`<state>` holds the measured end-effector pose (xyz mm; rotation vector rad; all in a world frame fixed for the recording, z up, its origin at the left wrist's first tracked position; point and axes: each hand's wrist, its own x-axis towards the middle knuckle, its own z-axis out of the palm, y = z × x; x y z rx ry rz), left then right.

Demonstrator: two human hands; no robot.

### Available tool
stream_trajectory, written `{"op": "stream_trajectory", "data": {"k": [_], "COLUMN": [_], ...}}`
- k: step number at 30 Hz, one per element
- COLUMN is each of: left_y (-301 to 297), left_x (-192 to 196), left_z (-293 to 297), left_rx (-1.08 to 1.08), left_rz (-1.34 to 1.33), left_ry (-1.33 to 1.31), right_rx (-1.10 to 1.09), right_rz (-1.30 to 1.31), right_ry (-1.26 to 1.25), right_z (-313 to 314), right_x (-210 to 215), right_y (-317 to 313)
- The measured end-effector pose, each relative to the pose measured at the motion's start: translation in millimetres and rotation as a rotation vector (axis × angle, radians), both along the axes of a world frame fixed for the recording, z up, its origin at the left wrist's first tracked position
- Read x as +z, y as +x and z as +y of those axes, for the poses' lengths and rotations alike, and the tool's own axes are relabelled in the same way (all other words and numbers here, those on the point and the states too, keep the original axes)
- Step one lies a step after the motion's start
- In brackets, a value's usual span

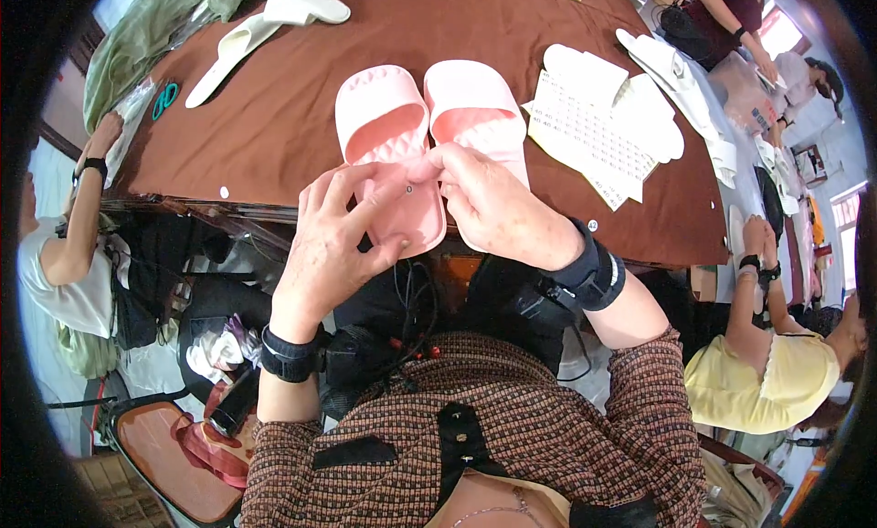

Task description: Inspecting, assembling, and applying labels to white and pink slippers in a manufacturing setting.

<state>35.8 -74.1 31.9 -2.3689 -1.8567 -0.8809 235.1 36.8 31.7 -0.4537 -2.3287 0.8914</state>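
A pair of pink slippers lies side by side at the table's near edge, straps away from me: the left slipper (379, 99) and the right slipper (470, 89). A tiny round sticker (409, 189) shows on the left slipper's footbed. My left hand (338, 222) rests over that footbed, fingers spread, index fingertip close to the sticker and thumb at the heel edge. My right hand (502, 213) comes in from the other side, thumb and forefinger pinched together over the same footbed; anything between them is hidden. It covers part of the right slipper's heel.
Sticker sheets (585, 131) lie right of the pair, near white slippers (681, 89). More white slippers (242, 48) and teal-handled scissors (164, 100) are at the left on the brown tablecloth (283, 144). Other people work at left (73, 263) and right (763, 373).
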Motion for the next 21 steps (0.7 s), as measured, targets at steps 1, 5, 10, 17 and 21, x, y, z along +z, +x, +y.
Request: {"op": "stream_trajectory", "data": {"k": [1,5,10,17,21], "left_y": [0,2,3,3,5], "left_x": [0,4,7,10,14], "left_z": [0,-1,-1,-1,1], "left_rx": [-0.006,-0.005,0.027,0.011,0.009], "left_rz": [0.027,0.079,0.081,0.101,0.138], "left_ry": [-0.007,-0.004,-0.042,-0.026,-0.021], "right_rx": [0.0,-0.012,-0.036,-0.008,-0.039], "right_rz": [0.002,-0.01,-0.029,0.063,0.162], "right_ry": [0.0,0.022,-0.024,-0.202,-0.139], "right_z": [1,3,3,-1,3], "right_x": [0,2,1,30,37], "right_y": [0,1,2,18,23]}}
